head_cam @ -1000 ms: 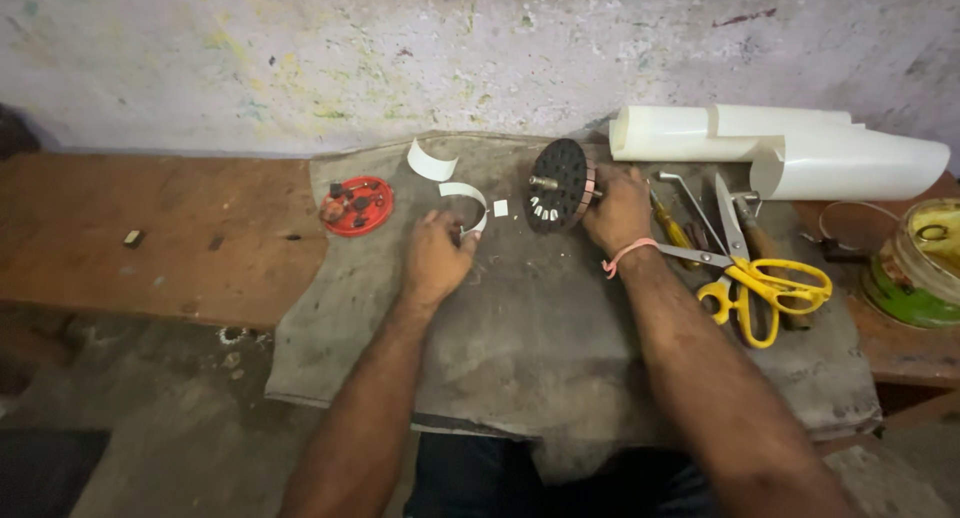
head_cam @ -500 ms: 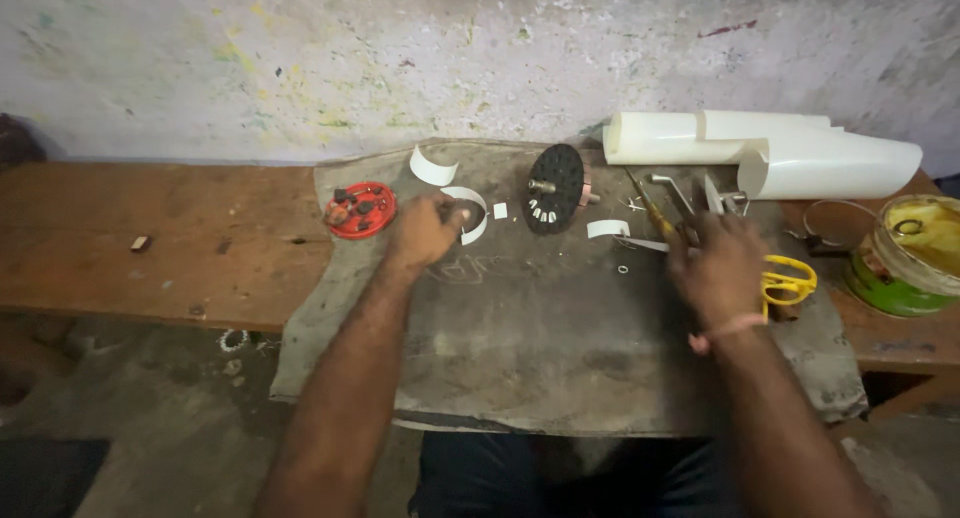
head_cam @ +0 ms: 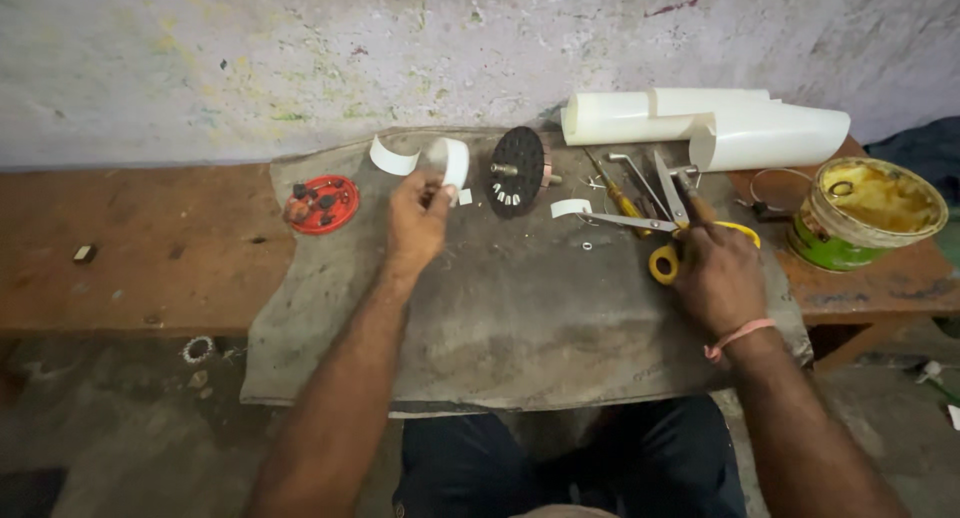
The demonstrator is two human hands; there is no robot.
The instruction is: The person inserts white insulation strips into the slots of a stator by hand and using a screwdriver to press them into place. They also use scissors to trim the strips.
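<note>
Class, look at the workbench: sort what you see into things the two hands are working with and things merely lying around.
In hand:
left hand holds a curved white strip
right hand on the yellow-handled scissors

Lying about:
black disc on a shaft
red round lid
rolled white sheets
open tin
screwdriver

A small, rough workshop, to judge by the worn wooden bench [head_cam: 130,268] set against a stained, paint-flecked wall [head_cam: 300,58]. Grey work cloth [head_cam: 520,318] spread over the bench, strewn with hand tools: yellow-handled scissors [head_cam: 660,240], a screwdriver [head_cam: 612,190], a black toothed disc [head_cam: 518,170] on a shaft, a red plastic cap [head_cam: 322,204] of small parts. Rolled white sheets [head_cam: 710,126] at the back, a grimy open tin [head_cam: 868,210] of yellowish paste at the right edge
</note>
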